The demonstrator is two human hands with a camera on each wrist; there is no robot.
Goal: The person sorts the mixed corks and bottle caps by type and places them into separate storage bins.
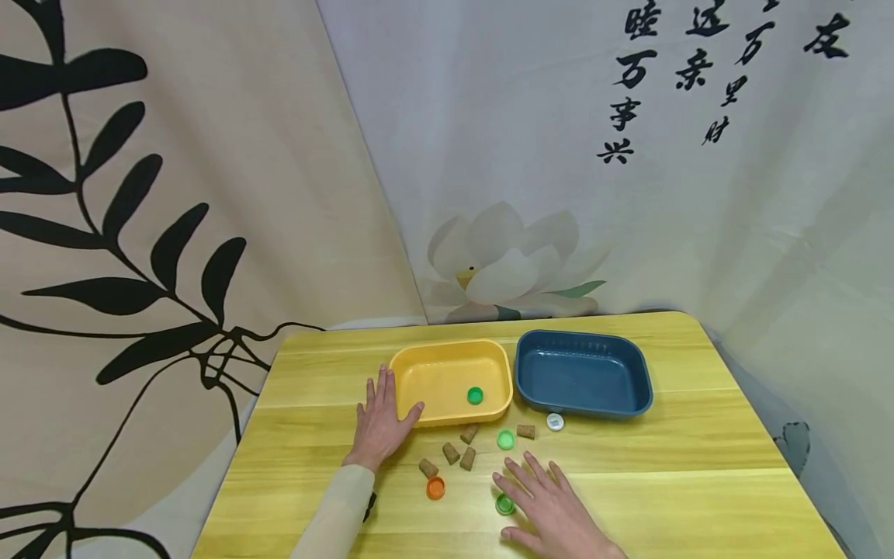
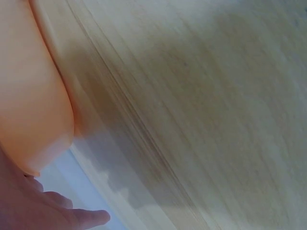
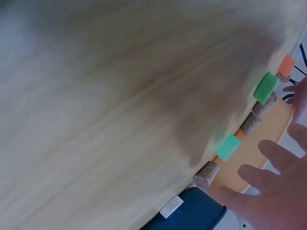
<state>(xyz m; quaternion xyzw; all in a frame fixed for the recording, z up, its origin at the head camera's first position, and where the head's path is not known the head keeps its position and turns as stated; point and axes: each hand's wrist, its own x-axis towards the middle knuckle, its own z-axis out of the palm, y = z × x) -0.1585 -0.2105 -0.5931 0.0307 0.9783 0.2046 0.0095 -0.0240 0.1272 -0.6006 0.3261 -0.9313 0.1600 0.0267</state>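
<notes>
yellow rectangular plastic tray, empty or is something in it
Not empty: the head view shows one round green plastic cap inside the yellow rectangular plastic tray.

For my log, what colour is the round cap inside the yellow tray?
Green cap, best in head view.

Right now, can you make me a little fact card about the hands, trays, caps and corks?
Left hand: by the left side of the yellow tray, thumb stretched out
Right hand: fingers spread, near a dark green cap, holding nothing
In the yellow tray: another green cap
Blue tray: right of the yellow tray
Other caps on the table: light green cap, orange cap, white cap
Corks: five, on the table
</notes>
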